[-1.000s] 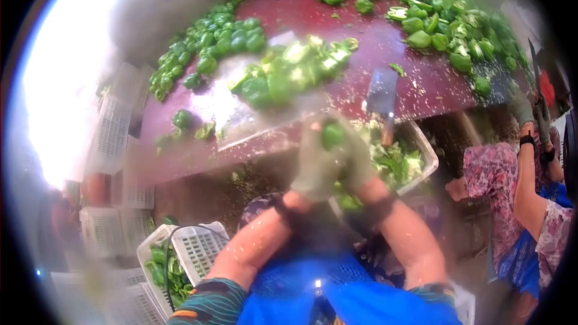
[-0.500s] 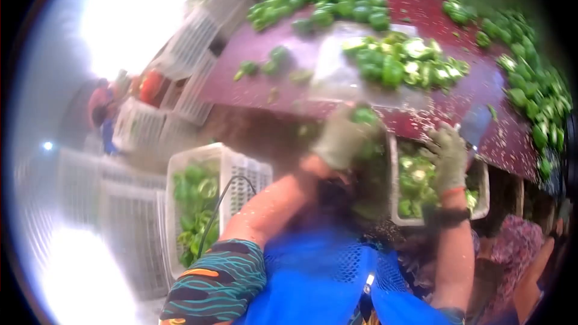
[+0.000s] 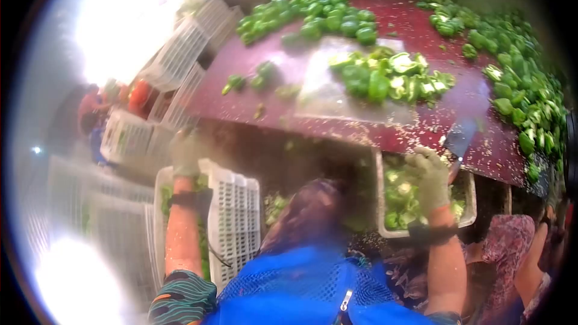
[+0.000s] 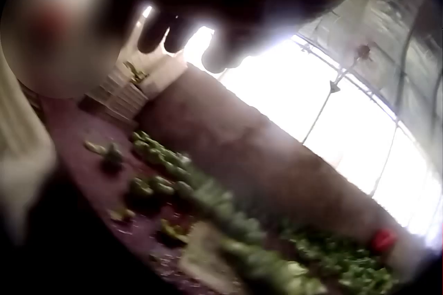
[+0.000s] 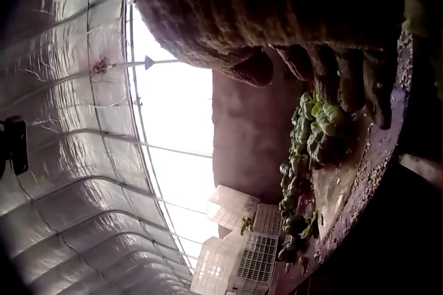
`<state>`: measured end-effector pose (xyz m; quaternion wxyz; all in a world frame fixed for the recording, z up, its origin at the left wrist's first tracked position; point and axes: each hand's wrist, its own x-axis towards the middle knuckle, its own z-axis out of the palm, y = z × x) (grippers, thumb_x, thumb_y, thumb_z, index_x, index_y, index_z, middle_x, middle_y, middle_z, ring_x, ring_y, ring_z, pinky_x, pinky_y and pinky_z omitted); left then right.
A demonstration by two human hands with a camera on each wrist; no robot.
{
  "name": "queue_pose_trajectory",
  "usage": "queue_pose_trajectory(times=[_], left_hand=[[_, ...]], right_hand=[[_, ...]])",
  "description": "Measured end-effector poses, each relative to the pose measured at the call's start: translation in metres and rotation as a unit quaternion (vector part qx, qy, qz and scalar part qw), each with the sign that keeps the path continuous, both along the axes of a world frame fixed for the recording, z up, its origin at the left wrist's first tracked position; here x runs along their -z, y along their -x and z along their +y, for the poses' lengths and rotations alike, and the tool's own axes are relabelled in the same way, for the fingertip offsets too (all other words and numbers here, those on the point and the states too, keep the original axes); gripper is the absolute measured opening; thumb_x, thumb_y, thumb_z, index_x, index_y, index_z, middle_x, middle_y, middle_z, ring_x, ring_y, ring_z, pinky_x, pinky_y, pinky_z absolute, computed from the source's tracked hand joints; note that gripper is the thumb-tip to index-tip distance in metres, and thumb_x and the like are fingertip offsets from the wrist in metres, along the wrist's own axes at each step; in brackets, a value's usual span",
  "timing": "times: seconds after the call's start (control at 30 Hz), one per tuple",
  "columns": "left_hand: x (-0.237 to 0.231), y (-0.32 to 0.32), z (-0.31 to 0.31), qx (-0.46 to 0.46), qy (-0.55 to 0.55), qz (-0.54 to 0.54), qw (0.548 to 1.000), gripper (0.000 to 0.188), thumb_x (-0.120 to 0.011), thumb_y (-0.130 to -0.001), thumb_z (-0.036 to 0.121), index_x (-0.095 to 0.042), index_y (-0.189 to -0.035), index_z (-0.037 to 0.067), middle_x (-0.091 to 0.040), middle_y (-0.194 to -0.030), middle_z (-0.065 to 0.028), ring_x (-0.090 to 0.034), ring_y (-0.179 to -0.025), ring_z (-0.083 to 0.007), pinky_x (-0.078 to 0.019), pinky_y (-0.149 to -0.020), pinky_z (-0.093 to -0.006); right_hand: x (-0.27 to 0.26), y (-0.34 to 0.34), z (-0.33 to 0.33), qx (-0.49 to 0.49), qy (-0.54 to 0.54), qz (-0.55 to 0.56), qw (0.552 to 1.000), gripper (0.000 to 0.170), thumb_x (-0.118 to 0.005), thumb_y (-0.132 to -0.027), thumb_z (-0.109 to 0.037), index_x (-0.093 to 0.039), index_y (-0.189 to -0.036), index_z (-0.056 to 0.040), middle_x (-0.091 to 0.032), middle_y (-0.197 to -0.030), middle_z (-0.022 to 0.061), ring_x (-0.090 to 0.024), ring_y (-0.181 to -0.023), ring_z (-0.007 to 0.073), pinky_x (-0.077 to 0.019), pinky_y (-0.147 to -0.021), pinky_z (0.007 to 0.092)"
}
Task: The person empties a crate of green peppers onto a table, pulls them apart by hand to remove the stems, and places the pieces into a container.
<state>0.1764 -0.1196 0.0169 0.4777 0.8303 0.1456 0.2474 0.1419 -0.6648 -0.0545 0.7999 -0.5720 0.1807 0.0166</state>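
Both the crate point(image 3: 238, 210), lower left, and the tub point(image 3: 380, 198), right of centre, probably stand low and close for easy reach. Above the crate, the blurred left hand point(image 3: 185, 153) has its fingers loosely parted, with nothing seen in them; the right hand point(image 3: 430, 180) hangs over the tub, fingers relaxed and slightly bent, empty. Peppers point(image 3: 378, 86) on the table point(image 3: 397, 12), upper middle, look glossy green, several cut open to pale insides.
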Motion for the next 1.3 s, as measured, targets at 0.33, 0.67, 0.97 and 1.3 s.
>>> queue_pose_trajectory(times=[0.33,0.67,0.97,1.3], left_hand=[[0.112,-0.242,-0.302,0.295,-0.288,0.137,0.901,0.081,-0.079,-0.072,0.006,-0.046,-0.145,0.015,-0.051,-0.138,-0.0196,-0.056,-0.121,-0.0339,-0.0507,-0.101,-0.0368],[0.133,-0.274,-0.308,0.256,-0.117,0.287,0.915,0.077,-0.071,-0.069,-0.008,-0.045,-0.141,0.008,-0.058,-0.124,-0.0203,-0.067,-0.093,-0.0273,-0.0618,-0.075,-0.0347],[0.046,-0.158,-0.281,0.408,0.157,0.171,0.883,0.074,-0.053,-0.064,-0.014,-0.049,-0.137,-0.002,-0.06,-0.112,-0.0162,-0.066,-0.087,-0.0209,-0.0574,-0.076,-0.0269],[0.002,-0.054,-0.359,0.638,-0.061,0.173,0.748,0.072,-0.07,-0.076,0.003,-0.043,-0.142,-0.003,-0.058,-0.124,-0.0147,-0.06,-0.103,-0.0193,-0.0505,-0.086,-0.0296]], right_hand=[[-0.023,-0.012,0.003,-0.035,0.069,0.045,0.996,0.033,-0.058,-0.092,-0.013,-0.059,-0.116,0.0101,-0.07,-0.097,0.0134,-0.067,-0.081,0.0168,-0.0571,-0.073,0.028],[-0.014,-0.016,0.006,-0.093,0.12,0.032,0.988,0.022,-0.059,-0.092,-0.009,-0.064,-0.11,0.0029,-0.068,-0.091,0.0074,-0.064,-0.081,0.0123,-0.0523,-0.074,0.0257],[-0.011,-0.017,0.01,-0.048,0.035,0.022,0.998,0.033,-0.062,-0.092,-0.011,-0.058,-0.12,0.0063,-0.067,-0.097,0.0097,-0.065,-0.083,0.0129,-0.0576,-0.07,0.0278],[-0.008,-0.002,0.011,-0.107,-0.073,-0.069,0.989,0.047,-0.066,-0.091,-0.016,-0.049,-0.131,0.0031,-0.065,-0.111,0.0135,-0.068,-0.092,0.0212,-0.0609,-0.069,0.0341]])
